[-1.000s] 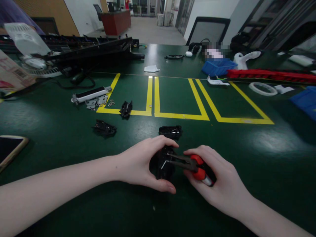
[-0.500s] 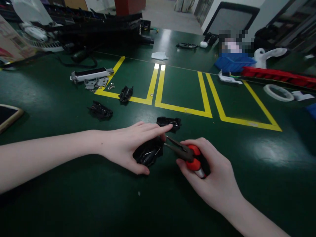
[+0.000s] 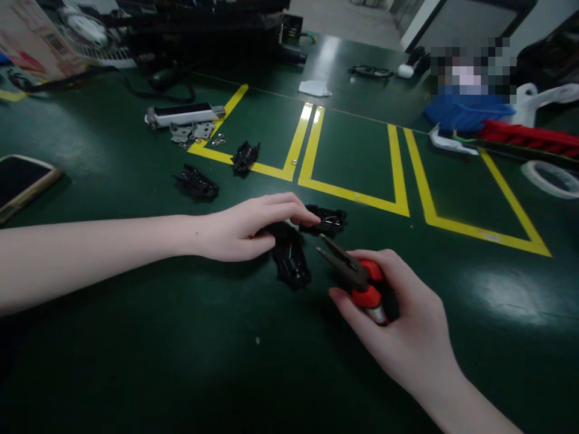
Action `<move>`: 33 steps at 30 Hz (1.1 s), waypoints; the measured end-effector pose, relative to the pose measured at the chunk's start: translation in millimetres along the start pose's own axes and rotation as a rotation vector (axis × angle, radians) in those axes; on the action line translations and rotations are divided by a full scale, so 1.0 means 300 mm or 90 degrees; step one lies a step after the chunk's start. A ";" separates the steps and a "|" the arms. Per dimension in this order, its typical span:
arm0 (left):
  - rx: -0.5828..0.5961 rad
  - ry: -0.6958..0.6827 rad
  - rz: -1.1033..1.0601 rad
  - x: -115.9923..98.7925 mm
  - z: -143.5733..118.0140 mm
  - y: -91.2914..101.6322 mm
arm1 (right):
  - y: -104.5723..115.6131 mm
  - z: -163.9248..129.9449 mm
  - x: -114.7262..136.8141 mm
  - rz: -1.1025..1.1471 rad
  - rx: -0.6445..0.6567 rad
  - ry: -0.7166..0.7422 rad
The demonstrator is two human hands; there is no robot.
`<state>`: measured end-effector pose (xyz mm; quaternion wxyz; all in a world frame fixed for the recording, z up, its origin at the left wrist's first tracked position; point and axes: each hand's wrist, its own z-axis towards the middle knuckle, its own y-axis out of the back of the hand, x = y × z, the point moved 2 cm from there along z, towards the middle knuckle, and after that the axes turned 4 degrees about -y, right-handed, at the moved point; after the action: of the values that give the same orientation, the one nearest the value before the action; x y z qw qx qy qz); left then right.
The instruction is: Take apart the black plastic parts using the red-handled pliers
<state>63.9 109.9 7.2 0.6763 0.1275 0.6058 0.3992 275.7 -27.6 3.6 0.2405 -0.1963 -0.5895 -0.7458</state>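
Note:
My left hand point(image 3: 256, 228) is open, palm down, with its thumb apart from the slightly bent fingers. Its fingertips overlap the left end of a black plastic part point(image 3: 333, 220); whether they press on it I cannot tell. Another black plastic part point(image 3: 292, 260) lies nearer to me, its upper end beside the thumb and partly hidden under the hand. In my right hand point(image 3: 407, 313) are needle-nose pliers point(image 3: 355, 274) with red handles. Their jaws are apart, pointing up and left towards the black parts, with nothing visible between them.
Two more black parts point(image 3: 196, 182) lie to the left. Beyond them are a white-and-black bar point(image 3: 185, 114), grey metal plates point(image 3: 192, 131) and small rings. Yellow tape point(image 3: 353, 194) marks the green table. A phone point(image 3: 25, 181) lies far left, a tape roll point(image 3: 552, 179) far right.
My left hand has drawn back from the nearer black part, its fingers now more bent. That part has turned and shows more. The pliers stay in my right hand; the view has shifted.

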 end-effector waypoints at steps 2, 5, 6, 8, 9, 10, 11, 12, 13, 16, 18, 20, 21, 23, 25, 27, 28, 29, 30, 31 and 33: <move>-0.015 0.008 0.017 0.001 0.001 0.004 | -0.001 -0.001 -0.004 0.002 0.003 0.001; -0.007 0.006 0.053 -0.004 -0.003 0.005 | 0.003 0.000 -0.008 -0.005 0.019 -0.004; -0.002 0.004 0.070 -0.007 -0.005 0.003 | 0.005 0.001 -0.009 -0.008 0.018 -0.002; 0.002 0.005 0.117 -0.017 -0.011 -0.008 | 0.008 0.004 -0.013 -0.015 -0.001 -0.002; 0.001 0.011 0.144 -0.023 -0.015 -0.017 | 0.009 0.005 -0.015 -0.017 -0.018 -0.004; -0.004 0.018 0.169 -0.029 -0.018 -0.027 | 0.009 0.006 -0.017 -0.018 -0.038 -0.009; -0.010 0.026 0.192 -0.034 -0.021 -0.038 | 0.009 0.007 -0.019 -0.017 -0.056 -0.014; -0.018 0.034 0.212 -0.039 -0.024 -0.050 | 0.009 0.007 -0.020 -0.014 -0.071 -0.020; -0.024 0.040 0.228 -0.043 -0.026 -0.061 | 0.009 0.007 -0.021 -0.010 -0.083 -0.026; -0.033 0.048 0.263 -0.047 -0.025 -0.083 | 0.011 0.004 -0.015 -0.002 -0.083 -0.018; -0.028 0.045 0.270 -0.045 -0.022 -0.086 | 0.014 0.003 -0.005 -0.005 -0.055 0.015; -0.027 0.036 0.256 -0.043 -0.025 -0.081 | 0.017 0.004 0.004 -0.014 -0.028 0.054; -0.033 0.031 0.240 -0.043 -0.030 -0.078 | 0.018 0.006 0.007 -0.021 -0.022 0.070; -0.053 0.019 0.193 -0.044 -0.051 -0.073 | 0.019 0.011 0.007 -0.046 -0.024 0.097; -0.068 0.011 0.147 -0.048 -0.084 -0.074 | 0.016 0.018 0.001 -0.080 -0.036 0.136; -0.071 0.018 0.119 -0.055 -0.121 -0.080 | 0.009 0.024 -0.005 -0.107 -0.046 0.186; -0.070 0.022 0.110 -0.059 -0.139 -0.084 | 0.005 0.026 -0.006 -0.114 -0.044 0.208; -0.070 0.026 0.105 -0.064 -0.154 -0.087 | 0.000 0.028 -0.006 -0.120 -0.035 0.226; -0.070 0.028 0.102 -0.068 -0.167 -0.089 | -0.005 0.028 -0.004 -0.129 -0.021 0.241; -0.074 0.027 0.102 -0.072 -0.176 -0.090 | -0.010 0.027 0.000 -0.143 -0.007 0.258; -0.084 0.019 0.111 -0.079 -0.184 -0.088 | -0.019 0.022 0.012 -0.184 0.015 0.293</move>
<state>24.6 59.0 -6.1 0.6368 0.1290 0.5747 0.4975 269.4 -20.6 2.6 0.2618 0.0674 -0.5497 -0.7904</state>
